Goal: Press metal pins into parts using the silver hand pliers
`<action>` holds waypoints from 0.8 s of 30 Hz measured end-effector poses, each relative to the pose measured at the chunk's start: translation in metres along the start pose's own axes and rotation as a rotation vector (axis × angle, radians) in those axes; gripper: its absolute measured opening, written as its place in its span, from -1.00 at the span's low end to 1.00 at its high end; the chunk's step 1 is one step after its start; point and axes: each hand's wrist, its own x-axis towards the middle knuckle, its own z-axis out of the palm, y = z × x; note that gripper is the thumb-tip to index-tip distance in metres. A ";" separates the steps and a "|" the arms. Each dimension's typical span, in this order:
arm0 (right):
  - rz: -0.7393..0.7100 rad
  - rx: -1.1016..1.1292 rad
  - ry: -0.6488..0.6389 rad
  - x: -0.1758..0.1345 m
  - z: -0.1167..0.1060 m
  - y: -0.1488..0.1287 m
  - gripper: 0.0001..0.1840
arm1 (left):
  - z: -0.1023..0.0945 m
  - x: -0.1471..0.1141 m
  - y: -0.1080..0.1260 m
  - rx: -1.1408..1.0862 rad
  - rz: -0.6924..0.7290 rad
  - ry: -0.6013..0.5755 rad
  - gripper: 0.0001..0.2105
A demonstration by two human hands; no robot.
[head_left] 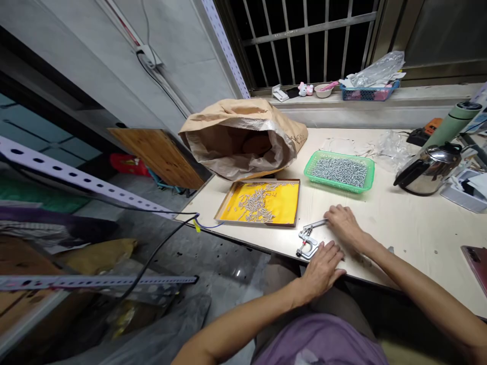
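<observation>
A small silver lever press (309,244) lies near the front edge of the table, its lever arm raised at a slant toward the right. My right hand (345,226) has its fingers closed around the end of that lever. Over the right end of the base, my left hand (322,269) lies with its fingers bent together on the metal. Whatever is under the fingertips is hidden. Left of the press, a shallow tray with a yellow lining (284,208) holds many small metal pins (256,203). Behind it, a green plastic basket (335,185) is filled with similar shiny metal pieces (338,170).
A large open paper sack (243,114) lies at the table's back left. To the right stand a steel kettle (433,170) and a green flask (452,124). A phone (477,263) rests at the right edge. A blue basket (371,93) sits on the windowsill.
</observation>
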 end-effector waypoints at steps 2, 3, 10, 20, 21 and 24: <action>-0.228 0.013 -0.025 0.004 -0.001 -0.022 -0.83 | 0.004 0.000 0.000 -0.015 -0.018 -0.008 -0.61; -0.345 0.018 -0.041 0.006 0.000 -0.033 -0.83 | 0.006 -0.001 -0.001 -0.014 -0.023 -0.017 -0.61; -0.606 0.045 0.059 0.026 0.027 -0.067 -0.90 | -0.016 -0.031 -0.014 0.170 -0.105 -0.035 -0.71; -0.101 0.204 0.692 0.076 -0.066 0.027 -0.75 | -0.139 -0.005 -0.140 0.426 -0.679 -0.054 -0.78; -0.037 0.138 0.715 0.081 -0.076 0.039 -0.74 | -0.144 -0.001 -0.148 0.422 -0.695 -0.112 -0.79; 0.027 0.020 0.740 0.083 -0.086 0.057 -0.68 | -0.147 0.006 -0.159 0.414 -0.683 -0.195 -0.77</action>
